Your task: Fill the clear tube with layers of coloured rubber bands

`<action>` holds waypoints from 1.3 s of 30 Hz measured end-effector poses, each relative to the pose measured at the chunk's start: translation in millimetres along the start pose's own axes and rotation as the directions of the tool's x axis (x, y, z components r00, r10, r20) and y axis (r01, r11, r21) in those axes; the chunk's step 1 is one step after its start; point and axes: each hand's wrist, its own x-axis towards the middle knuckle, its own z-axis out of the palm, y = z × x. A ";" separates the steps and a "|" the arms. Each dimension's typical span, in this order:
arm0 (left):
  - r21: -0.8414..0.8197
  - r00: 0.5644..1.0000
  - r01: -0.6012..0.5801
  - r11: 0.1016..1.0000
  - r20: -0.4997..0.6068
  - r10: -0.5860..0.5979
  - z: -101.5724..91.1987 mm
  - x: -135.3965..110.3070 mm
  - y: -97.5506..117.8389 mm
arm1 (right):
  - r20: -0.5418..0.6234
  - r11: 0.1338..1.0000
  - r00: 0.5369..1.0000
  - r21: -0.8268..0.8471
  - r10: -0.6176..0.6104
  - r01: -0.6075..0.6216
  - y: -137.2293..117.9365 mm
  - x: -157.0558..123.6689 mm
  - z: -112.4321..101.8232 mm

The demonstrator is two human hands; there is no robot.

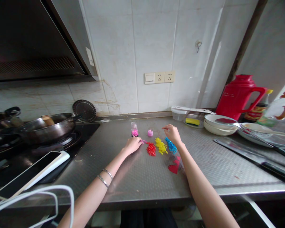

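My left hand (133, 145) rests low over the steel counter, fingers closed at a few purple-pink strips (143, 142). Just beyond it is a small clear bottle (134, 125) with pink pieces inside. A small pink cap-like piece (150, 133) stands between my hands. My right hand (173, 133) hovers by the pile of blue strips (171, 145), its thumb and finger pinched; what they hold, if anything, is too small to see. Beside the blue lie piles of yellow strips (161, 145) and red strips (151, 149). A torn red piece with clear plastic (174, 166) lies nearer me.
On the left are a pan (45, 128) on the stove, a phone-like slab (30, 172) and a white cable (70, 196). To the right stand a red thermos (237, 96), bowls (218, 128), a yellow sponge (192, 121) and a long knife (242, 153).
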 end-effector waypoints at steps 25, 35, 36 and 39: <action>-0.174 0.988 -0.081 0.981 -0.141 0.057 -20.5 2.7 -4.7 | 0.011 1.000 1.000 -0.008 0.000 0.000 -2.4 1.0 0.0; -0.054 0.955 -0.215 0.975 -0.223 0.198 -129.9 24.8 7.9 | 0.034 1.000 0.999 -0.010 -0.011 0.011 -2.6 1.6 1.7; -0.014 0.958 -0.201 0.979 -0.209 0.194 -135.7 28.8 6.2 | 0.035 1.000 0.999 -0.014 -0.010 0.011 -2.4 1.5 2.0; 0.076 0.974 -0.169 0.983 -0.141 0.178 -142.3 38.9 -1.1 | 0.034 1.000 0.999 -0.020 -0.008 0.009 -2.1 1.5 2.7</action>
